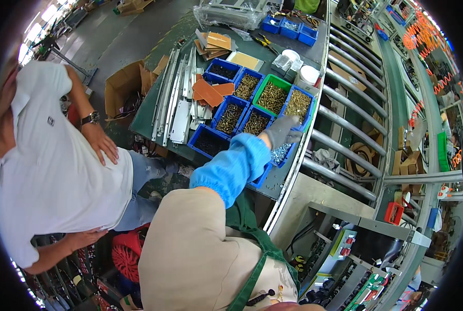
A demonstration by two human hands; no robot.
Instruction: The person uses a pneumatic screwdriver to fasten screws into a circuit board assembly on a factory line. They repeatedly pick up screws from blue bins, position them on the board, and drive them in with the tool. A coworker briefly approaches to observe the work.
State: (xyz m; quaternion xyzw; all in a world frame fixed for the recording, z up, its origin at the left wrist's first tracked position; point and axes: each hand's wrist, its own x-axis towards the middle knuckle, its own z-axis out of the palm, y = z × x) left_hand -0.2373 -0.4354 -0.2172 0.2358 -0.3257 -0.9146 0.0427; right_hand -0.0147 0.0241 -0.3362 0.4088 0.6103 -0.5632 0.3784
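Observation:
My left hand point(283, 132), in a dark grey glove with a blue sleeve cover on the forearm, reaches over the right-hand row of small parts bins. Its fingers look stretched out and apart, with nothing visible in them. Below them is a blue bin of silver screws point(280, 153), partly hidden by the hand. Just beyond lies a bin of pale brass-coloured screws point(298, 103). To its left is a green bin of brass-coloured screws point(273, 97). More blue bins hold darker bronze screws point(229, 118) and black parts point(209, 142). My right hand is out of view.
Long metal strips point(170, 98) and orange-brown plates point(208, 93) lie left of the bins. White tubs point(309, 75) and pliers point(266, 42) sit farther back. A roller conveyor point(348, 137) runs along the right. At left stands a person in a white shirt point(65, 166).

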